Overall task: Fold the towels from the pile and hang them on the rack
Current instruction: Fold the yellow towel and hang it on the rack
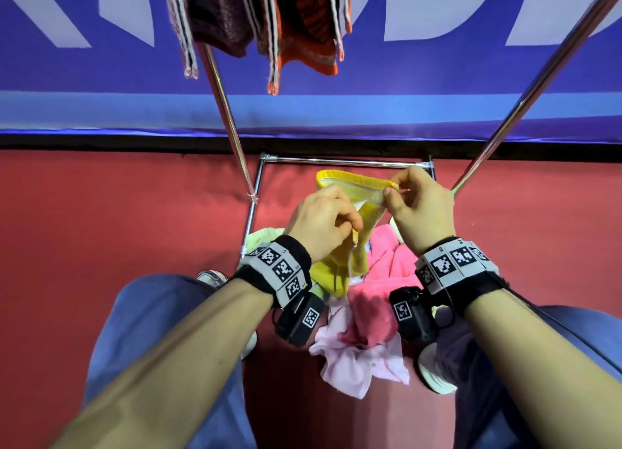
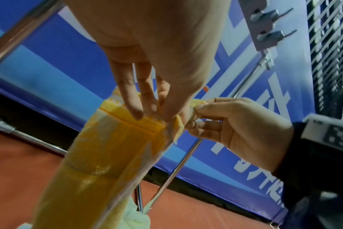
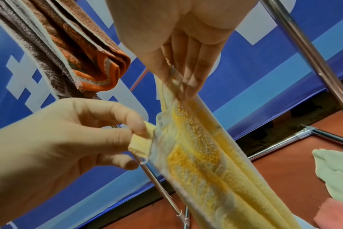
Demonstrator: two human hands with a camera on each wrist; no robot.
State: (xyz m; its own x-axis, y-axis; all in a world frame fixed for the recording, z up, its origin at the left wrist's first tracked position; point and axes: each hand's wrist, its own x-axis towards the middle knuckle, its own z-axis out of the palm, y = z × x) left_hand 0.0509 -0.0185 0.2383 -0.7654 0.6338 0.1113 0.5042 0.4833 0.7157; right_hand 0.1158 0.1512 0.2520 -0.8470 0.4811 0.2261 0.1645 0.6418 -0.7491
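A blue banner with pale lettering (image 1: 387, 88) fills the upper half of the head view, and a red floor covering (image 1: 117, 212) takes the lower half. A chrome tube rack (image 1: 229, 118) stands over both, its slanted legs running from the top edge down to a base bar at mid-frame. Folded brown and orange terry towels (image 1: 262, 20) already hang at the top centre, doubled over the rail so they stay put by their own weight.

Below centre, between the person's knees, lies the loose pile of pink, white and pale green towels (image 1: 363, 317), heaped on the floor rather than in any basket; no container shows in these views.

The yellow terry towel with a white stitched hem (image 1: 350, 192) is lifted above that pile, at the middle of the head view. The left hand (image 1: 323, 226) pinches one part of its hem between thumb and fingertips, other fingers curled. The right hand (image 1: 420, 206) pinches a corner, thumb against forefinger. The hands sit near each other, so the cloth hangs bunched and narrow beneath them. I judge this hold serves to find the corners and line up the hem before a fold; the fold itself looks not yet made, and several towels remain on the floor.
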